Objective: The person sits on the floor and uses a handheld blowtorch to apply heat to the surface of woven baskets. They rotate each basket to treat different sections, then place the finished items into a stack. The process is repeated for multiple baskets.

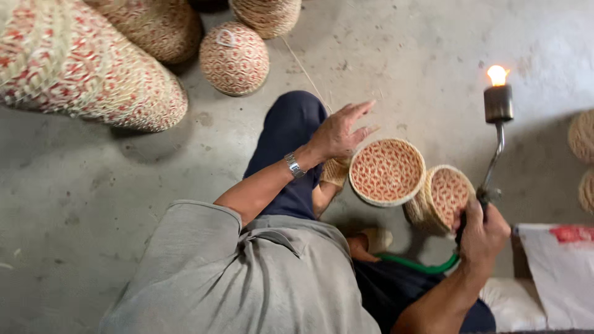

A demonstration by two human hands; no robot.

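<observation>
The person sits on the concrete floor (402, 49), and the round red-and-cream woven basket lid (387, 171) is the thing everything else sits around. The left hand (339, 133) rests against the lid's upper left edge with fingers spread and splayed open, steadying or turning it rather than clamping it. Just right of the lid, touching or nearly touching it, lies the matching woven basket body (440, 198), tilted on its side so its patterned bottom faces up. Right of that, the right hand (482, 235) is closed around the handle of a gas torch (497, 117), whose burner head stands above and to the right of the lid with a small flame lit; a green hose (421, 265) trails from the handle below the lid. The step in hand looks like flame-finishing, singeing stray fibres off the weave. The next move would call for bringing flame and lid close briefly, with the lid kept rotating to avoid scorching. Far up-left of the lid lie more woven baskets (234, 59).
</observation>
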